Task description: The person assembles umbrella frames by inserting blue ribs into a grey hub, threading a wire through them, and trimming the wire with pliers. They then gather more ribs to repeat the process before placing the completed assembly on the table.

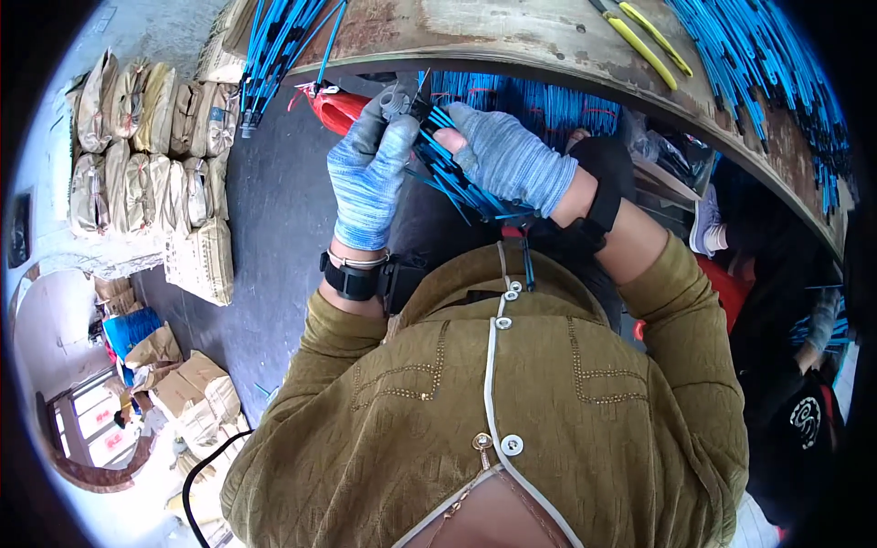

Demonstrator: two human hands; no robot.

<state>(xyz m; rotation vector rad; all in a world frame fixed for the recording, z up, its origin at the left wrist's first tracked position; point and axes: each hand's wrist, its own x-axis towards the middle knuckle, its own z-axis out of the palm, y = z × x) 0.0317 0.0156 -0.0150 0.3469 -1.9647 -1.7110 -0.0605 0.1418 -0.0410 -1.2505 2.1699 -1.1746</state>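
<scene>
Two gloved hands (370, 173) (512, 160), one yellow-handled tool (639, 36) at the counter's (512, 36) far edge; blue wires (767, 64) and sacks (155, 155) too many to count.

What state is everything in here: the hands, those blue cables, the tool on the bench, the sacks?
left hand: gloved, closed around a grey tool at the bundle's end.
right hand: gloved, gripping the bundle.
bundle of blue cables: held between both hands, slanting toward the body.
yellow-handled pliers: lying unused on the bench.
loose blue cables: spread on the bench.
sacks: full, stacked in rows on the floor.

blocked ahead: workbench edge (548, 55) | free: floor (274, 228) left | stacked sacks (146, 137) beyond
</scene>
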